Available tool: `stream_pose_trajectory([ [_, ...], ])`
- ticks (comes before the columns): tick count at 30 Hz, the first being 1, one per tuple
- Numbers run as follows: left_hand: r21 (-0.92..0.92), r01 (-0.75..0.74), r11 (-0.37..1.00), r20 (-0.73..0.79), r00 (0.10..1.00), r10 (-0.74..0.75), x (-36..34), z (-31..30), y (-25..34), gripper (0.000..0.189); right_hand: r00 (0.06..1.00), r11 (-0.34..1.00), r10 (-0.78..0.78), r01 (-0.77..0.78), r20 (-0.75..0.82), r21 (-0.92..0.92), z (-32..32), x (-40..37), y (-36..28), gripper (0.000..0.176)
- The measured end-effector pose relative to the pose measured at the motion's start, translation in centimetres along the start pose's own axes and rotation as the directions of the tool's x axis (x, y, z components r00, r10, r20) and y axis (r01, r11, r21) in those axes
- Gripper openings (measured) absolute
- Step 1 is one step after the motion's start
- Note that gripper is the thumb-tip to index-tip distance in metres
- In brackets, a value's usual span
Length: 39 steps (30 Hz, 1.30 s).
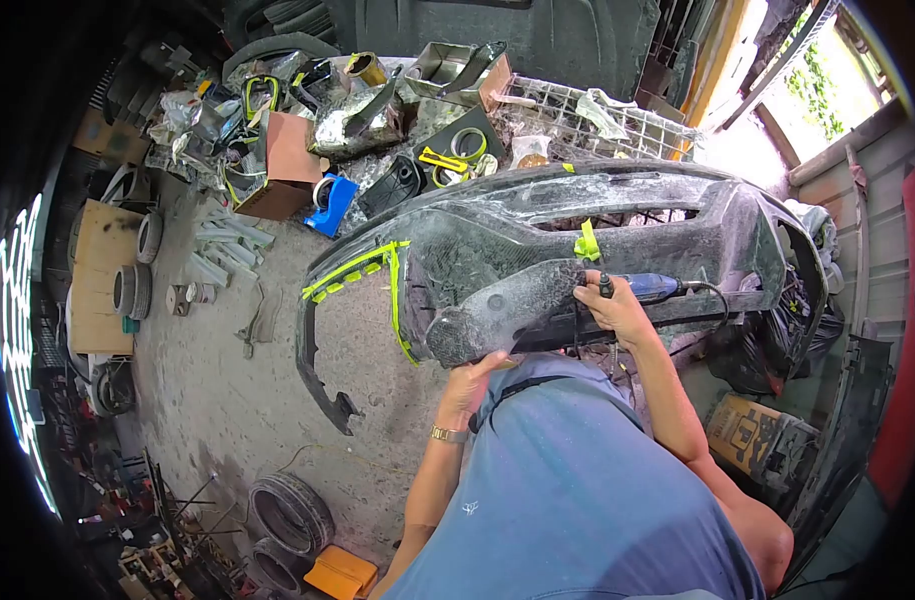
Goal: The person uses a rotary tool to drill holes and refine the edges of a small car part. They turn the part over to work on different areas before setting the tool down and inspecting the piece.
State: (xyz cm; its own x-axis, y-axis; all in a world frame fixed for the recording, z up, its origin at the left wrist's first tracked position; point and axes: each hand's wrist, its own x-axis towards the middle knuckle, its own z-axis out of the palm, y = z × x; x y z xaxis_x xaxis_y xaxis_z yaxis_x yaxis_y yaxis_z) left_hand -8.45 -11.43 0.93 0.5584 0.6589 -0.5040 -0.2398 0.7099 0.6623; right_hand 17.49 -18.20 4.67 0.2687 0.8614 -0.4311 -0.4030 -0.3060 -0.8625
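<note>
A dust-covered dark panel piece [522, 305] with a rounded end lies across the front of a large black car bumper [447, 240]. My left hand [469, 385] grips its near edge, thumb on top and fingers hidden underneath. In my right hand [617, 308] is a blue corded rotary tool [652, 287], its dark nose pointing left, close over the panel's right end. Its cord loops away at the right. Bright yellow-green tape [395, 300] borders the opening at the bumper's left, and another tape strip [586, 242] sticks up just above the rotary tool.
Behind the bumper, a cluttered bench holds a cardboard box [282, 165], a blue tape dispenser [330, 204], tape rolls [468, 145] and a wire rack [617, 125]. Tires [292, 512] and an orange object [340, 574] lie on the floor at lower left. Black bags [767, 345] and a carton [747, 430] stand right.
</note>
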Motion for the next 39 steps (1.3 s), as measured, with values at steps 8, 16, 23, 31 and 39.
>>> stream_pose_trajectory([
  [8,-0.123,0.054,0.991,-0.049,0.997,-0.061,1.0,-1.6,-0.3,0.043,1.0,0.999,0.024,-0.024,-0.012,-0.022,0.7,0.8,-0.4,0.019],
  [16,-0.454,-0.001,0.891,-0.039,0.999,-0.019,0.4,0.5,0.3,0.041,0.999,1.0,0.005,-0.006,0.054,0.008,0.3,0.8,-0.8,0.016],
  [23,0.278,-0.168,0.946,-0.242,0.94,0.239,-1.5,-0.4,-0.6,0.036,0.957,0.928,-0.194,0.108,-0.216,-0.356,-1.6,-1.5,0.8,0.029],
  [31,0.691,-0.29,0.662,-0.013,0.911,0.413,-2.9,1.2,-1.5,0.02,0.971,0.761,-0.16,0.237,0.18,-0.604,1.7,-5.0,0.6,0.025],
  [39,0.73,-0.321,0.604,0.038,0.901,0.433,-3.2,1.3,-2.1,0.016,0.983,0.407,-0.096,0.183,0.158,-0.895,4.2,-6.3,-0.4,0.026],
])
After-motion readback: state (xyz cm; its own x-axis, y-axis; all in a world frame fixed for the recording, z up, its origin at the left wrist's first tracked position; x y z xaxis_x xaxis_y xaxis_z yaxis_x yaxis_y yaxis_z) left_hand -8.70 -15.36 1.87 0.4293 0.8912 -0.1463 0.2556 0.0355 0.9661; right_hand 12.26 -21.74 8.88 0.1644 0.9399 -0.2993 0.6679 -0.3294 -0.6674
